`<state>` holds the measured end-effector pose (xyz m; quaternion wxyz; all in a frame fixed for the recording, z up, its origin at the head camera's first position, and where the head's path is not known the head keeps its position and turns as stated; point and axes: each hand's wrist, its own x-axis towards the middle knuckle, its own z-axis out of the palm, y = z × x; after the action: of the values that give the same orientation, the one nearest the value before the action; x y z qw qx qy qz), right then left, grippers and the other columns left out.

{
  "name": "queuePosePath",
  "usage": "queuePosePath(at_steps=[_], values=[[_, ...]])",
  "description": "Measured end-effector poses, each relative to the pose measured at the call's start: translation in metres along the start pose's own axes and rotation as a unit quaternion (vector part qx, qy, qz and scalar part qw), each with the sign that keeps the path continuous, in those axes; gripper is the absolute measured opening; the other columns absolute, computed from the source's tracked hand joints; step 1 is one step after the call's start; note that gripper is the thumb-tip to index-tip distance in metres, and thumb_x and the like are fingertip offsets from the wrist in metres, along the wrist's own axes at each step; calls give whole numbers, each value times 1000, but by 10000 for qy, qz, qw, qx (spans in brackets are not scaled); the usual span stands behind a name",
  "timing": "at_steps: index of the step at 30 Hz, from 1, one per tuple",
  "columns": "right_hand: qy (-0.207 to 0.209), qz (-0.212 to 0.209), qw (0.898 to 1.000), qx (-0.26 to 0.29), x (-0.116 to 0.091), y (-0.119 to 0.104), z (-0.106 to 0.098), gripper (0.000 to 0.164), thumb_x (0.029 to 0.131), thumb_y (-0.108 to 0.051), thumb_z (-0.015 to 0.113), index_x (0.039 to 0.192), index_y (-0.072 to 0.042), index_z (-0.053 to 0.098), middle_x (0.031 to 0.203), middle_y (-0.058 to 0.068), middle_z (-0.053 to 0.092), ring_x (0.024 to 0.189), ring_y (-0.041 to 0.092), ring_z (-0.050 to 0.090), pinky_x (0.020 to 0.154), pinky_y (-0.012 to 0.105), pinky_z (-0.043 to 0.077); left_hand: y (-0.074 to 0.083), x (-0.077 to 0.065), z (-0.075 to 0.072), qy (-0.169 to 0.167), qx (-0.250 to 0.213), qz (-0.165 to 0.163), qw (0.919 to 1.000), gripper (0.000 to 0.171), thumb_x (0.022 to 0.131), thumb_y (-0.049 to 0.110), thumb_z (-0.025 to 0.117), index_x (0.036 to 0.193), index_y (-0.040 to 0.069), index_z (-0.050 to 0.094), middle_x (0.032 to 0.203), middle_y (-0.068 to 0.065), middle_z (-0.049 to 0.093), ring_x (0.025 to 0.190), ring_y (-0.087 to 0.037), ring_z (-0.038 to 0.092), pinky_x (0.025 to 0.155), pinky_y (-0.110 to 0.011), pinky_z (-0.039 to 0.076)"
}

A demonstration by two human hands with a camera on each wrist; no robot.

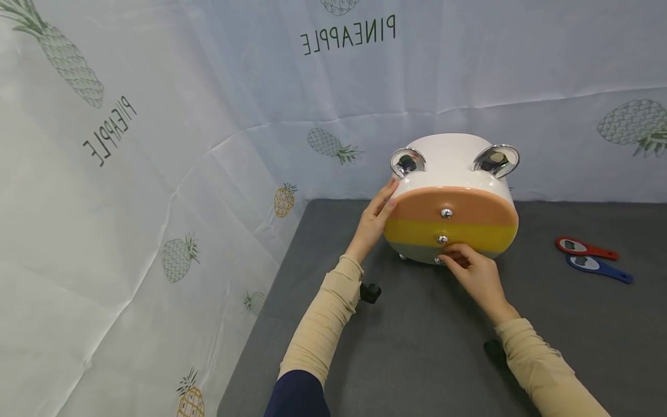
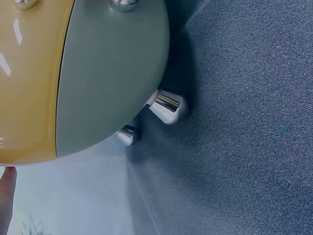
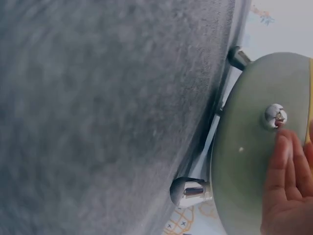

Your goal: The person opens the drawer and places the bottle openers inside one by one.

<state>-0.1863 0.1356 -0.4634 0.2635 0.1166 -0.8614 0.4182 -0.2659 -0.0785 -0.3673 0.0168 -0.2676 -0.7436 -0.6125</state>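
A rounded, glossy drawer cabinet (image 1: 453, 162) stands on the grey table, with a white body and orange, yellow and green drawer fronts. Each front bears a silver knob, and silver ear-shaped pieces rise on top. My left hand (image 1: 374, 220) rests its extended fingers along the cabinet's left side; only one fingertip (image 2: 7, 191) of it shows in the left wrist view. My right hand (image 1: 473, 277) has its fingertips at the lowest knob (image 3: 275, 116) on the green drawer front (image 3: 244, 147). In the right wrist view that knob is still uncovered, just beyond the fingertips.
A red bottle opener (image 1: 599, 251) and a blue bottle opener (image 1: 607, 270) lie side by side to the right on the grey table (image 1: 417, 353). Behind and to the left hangs pineapple-print cloth (image 1: 234, 69). Silver feet (image 2: 168, 106) support the cabinet.
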Motion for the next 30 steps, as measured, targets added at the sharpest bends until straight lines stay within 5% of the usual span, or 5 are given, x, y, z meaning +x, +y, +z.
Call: queuePosePath(at_steps=[5,8,12,21,30], values=[[-674,-163,9956,-625,2,5,-3,18,80,-16,73,98,-16,67,85,2,71,72,17,67,63,29,55,0,0,-1,-16,23,6,10000,47,100,23,43,145,14,36,155,1,25,144,-11,22,116,-30,26],[-1051,-347,9908,-776,3,8,-5,19,81,-17,73,99,-17,68,85,1,72,73,20,68,64,36,55,0,0,-1,-2,22,0,10000,46,100,22,43,145,14,36,155,1,26,144,-11,22,116,-30,26],[-1372,-609,9868,-610,5,16,-5,24,79,-12,73,102,-14,68,87,3,72,74,19,69,64,32,56,-1,0,-1,-9,38,29,10000,46,100,22,43,145,13,36,155,-1,25,144,-12,22,116,-30,27],[-1284,-1097,9856,-117,11,27,-4,27,74,-2,75,99,-11,70,90,3,70,75,17,69,65,18,55,0,0,0,26,61,77,9999,46,100,22,42,145,12,36,155,-1,25,144,-12,22,116,-30,27],[-1259,-1109,9858,-118,10,28,-4,25,74,-1,75,96,-11,72,89,2,71,76,16,69,66,13,53,2,0,-2,-121,221,-1,9997,45,101,16,40,145,9,35,156,-5,24,145,-16,21,117,-30,26]])
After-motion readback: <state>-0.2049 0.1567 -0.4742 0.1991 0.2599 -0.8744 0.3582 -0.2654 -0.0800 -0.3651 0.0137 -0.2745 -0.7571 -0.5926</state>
